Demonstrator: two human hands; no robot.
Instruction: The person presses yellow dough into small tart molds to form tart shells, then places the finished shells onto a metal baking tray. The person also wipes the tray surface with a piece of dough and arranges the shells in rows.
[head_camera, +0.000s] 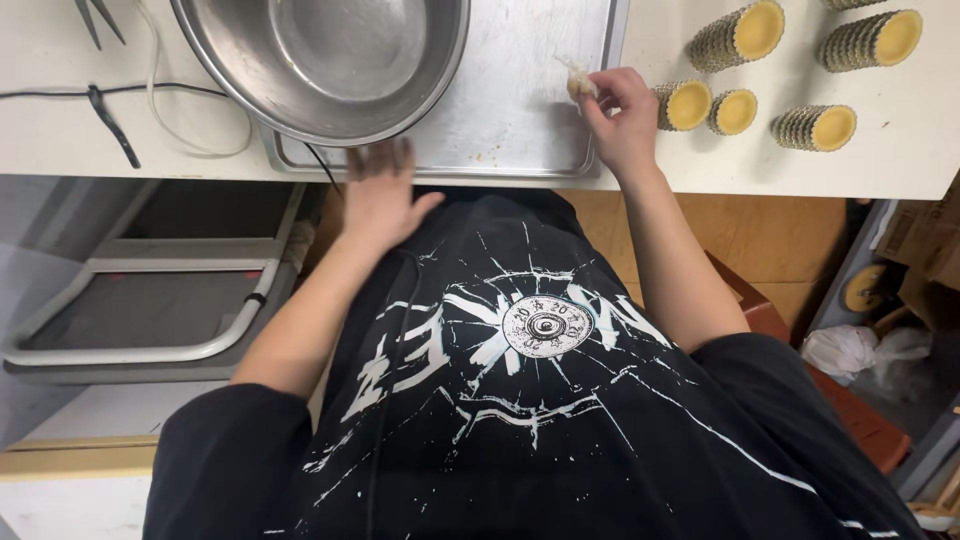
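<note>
My right hand is over the right edge of a metal baking tray and pinches a small lump of pale dough between its fingertips. My left hand is blurred, fingers spread, at the table's front edge just below a large steel mixing bowl that sits on the tray. It holds nothing. Right of my right hand lie fluted tart moulds lined with yellow dough, some stacked on their sides.
The white table runs across the top. Black and white cables lie on its left part. Below left stands a grey cart or shelf frame. At right are an orange-brown box and a white plastic bag.
</note>
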